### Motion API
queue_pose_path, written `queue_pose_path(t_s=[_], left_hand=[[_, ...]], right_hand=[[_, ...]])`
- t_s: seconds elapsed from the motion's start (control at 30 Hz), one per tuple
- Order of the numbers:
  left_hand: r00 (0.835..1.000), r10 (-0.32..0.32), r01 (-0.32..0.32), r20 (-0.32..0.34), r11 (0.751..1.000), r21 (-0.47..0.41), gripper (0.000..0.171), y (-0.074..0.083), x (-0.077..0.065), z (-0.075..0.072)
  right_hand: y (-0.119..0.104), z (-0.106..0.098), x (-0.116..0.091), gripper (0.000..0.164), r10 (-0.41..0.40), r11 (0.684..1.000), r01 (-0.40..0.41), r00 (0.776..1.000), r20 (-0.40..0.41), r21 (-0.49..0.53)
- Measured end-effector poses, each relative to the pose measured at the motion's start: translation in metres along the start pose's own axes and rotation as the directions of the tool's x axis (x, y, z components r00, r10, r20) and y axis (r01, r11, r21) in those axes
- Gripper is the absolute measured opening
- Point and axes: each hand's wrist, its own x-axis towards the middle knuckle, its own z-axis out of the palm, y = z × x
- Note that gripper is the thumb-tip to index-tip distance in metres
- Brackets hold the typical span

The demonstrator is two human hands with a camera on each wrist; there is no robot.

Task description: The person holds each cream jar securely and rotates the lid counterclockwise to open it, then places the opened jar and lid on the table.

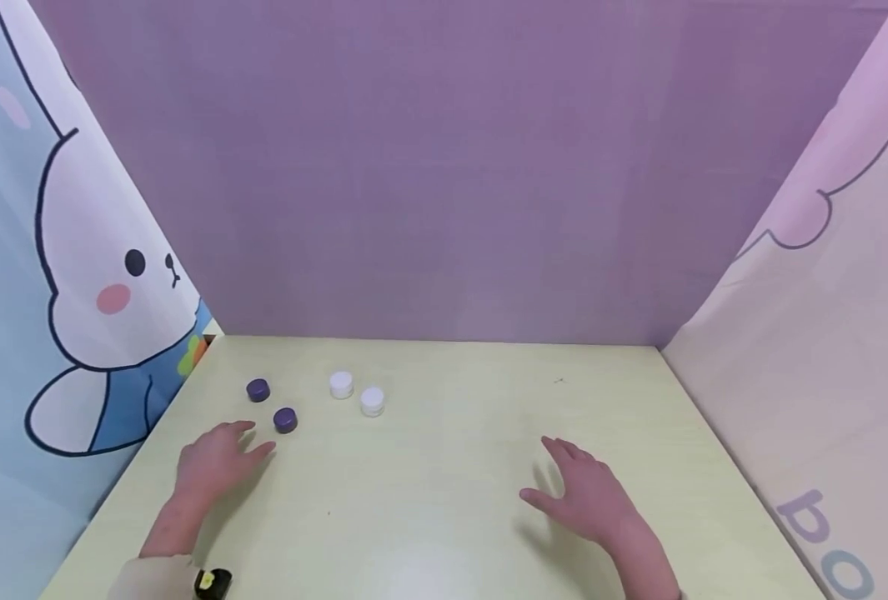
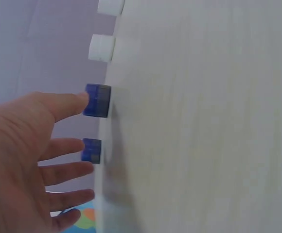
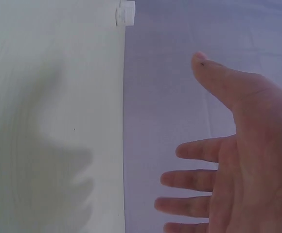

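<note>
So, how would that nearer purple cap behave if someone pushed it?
The nearer purple cap would probably slide rather than tip, being squat and flat on the table. Its round side suggests it might roll if set on edge.

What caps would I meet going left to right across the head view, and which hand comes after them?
Farther purple cap, nearer purple cap, farther white cap, nearer white cap, then the right hand.
</note>
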Motion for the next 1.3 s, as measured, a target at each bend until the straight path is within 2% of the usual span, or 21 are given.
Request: queue_pose_path(t_s=[0.17, 0.37, 0.57, 0.77, 1.03, 1.3], left_hand=[[1.0, 0.016, -0.018, -0.027, 0.999, -0.049, 0.07, -0.005, 0.007, 0.008], [1.0, 0.011, -0.011, 0.001, 0.994, -0.106, 0.073, -0.005, 0.018, 0.012], [0.999, 0.031, -0.031, 0.01, 0.997, -0.076, 0.07, -0.006, 0.025, 0.016], [0.999, 0.033, -0.032, 0.008, 0.996, -0.087, 0.068, -0.007, 0.03, 0.021], [1.0, 0.007, -0.006, 0.01, 0.998, -0.063, 0.07, -0.004, 0.034, 0.024], [1.0, 0.022, -0.023, -0.015, 0.997, -0.069, 0.069, 0.001, 0.041, 0.024]], right_hand=[[-0.006, 0.004, 0.001, 0.088, -0.03, 0.999, 0.031, 0.999, -0.028, 0.035], [-0.013, 0.007, 0.011, 0.078, -0.061, 0.997, 0.062, 0.998, -0.023, 0.05], [-0.027, 0.004, 0.025, 0.076, -0.091, 0.994, 0.091, 0.996, -0.003, 0.061], [-0.041, 0.002, 0.039, 0.074, -0.148, 0.985, 0.146, 0.989, 0.019, 0.088], [-0.055, 0.014, 0.058, 0.074, -0.207, 0.972, 0.196, 0.976, 0.074, 0.128], [-0.066, 0.023, 0.072, 0.072, -0.248, 0.96, 0.23, 0.963, 0.108, 0.158]])
